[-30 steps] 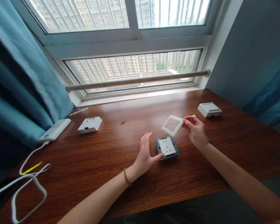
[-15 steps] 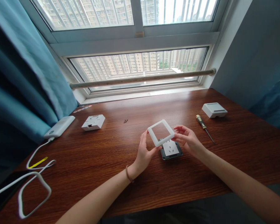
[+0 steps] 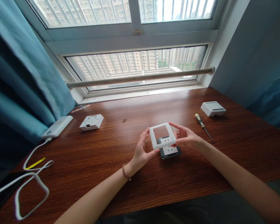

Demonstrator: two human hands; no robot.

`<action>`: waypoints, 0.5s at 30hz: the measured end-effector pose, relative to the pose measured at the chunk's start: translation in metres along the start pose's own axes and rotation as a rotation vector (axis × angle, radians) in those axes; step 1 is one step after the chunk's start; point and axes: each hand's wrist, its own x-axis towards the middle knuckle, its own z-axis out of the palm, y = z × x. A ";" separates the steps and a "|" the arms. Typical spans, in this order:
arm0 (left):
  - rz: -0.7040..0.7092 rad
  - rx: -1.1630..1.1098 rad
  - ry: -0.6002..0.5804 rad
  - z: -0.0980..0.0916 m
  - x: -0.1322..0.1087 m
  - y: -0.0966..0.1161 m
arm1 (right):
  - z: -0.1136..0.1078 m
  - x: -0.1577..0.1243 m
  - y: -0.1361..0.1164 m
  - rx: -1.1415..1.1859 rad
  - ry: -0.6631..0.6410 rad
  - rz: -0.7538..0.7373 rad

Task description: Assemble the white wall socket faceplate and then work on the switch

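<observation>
In the head view, with the window as twelve o'clock, both hands meet at a white square plastic frame (image 3: 153, 137). The left hand (image 3: 141, 151) is clamped on it from eight o'clock, thumb at the lower corner and fingertips at the upper one; a thin brown bracelet (image 3: 124, 172) circles that wrist. The right hand (image 3: 189, 138) grips the opposite edge from three o'clock, its fingers bent around it. I see the frame tilted and held up over the table. Just below, toward five o'clock, a white rectangular socket insert with grey edges (image 3: 170, 150) lies face up on the reddish-brown wood-grain table (image 3: 112, 146), partly showing through the opening. I can't tell whether the two touch.

Out from the frame, two small brownish screws (image 3: 124, 120) lie at ten o'clock, a white plastic box (image 3: 91, 122) farther off between nine and ten. Between two and three rests a screwdriver with a cream-and-dark handle (image 3: 200, 120); beyond it, at two, sits another white box (image 3: 213, 109). A white oblong device (image 3: 57, 127) lies well apart at nine, wired to a white cable (image 3: 16, 203) looping down to eight.
</observation>
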 end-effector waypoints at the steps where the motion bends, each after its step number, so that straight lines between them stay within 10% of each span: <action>1: 0.011 -0.005 -0.010 0.000 0.000 -0.001 | -0.004 0.000 -0.002 -0.048 -0.030 0.009; 15: -0.044 -0.088 -0.198 0.008 0.000 -0.010 | -0.031 -0.003 -0.012 -0.597 -0.077 0.095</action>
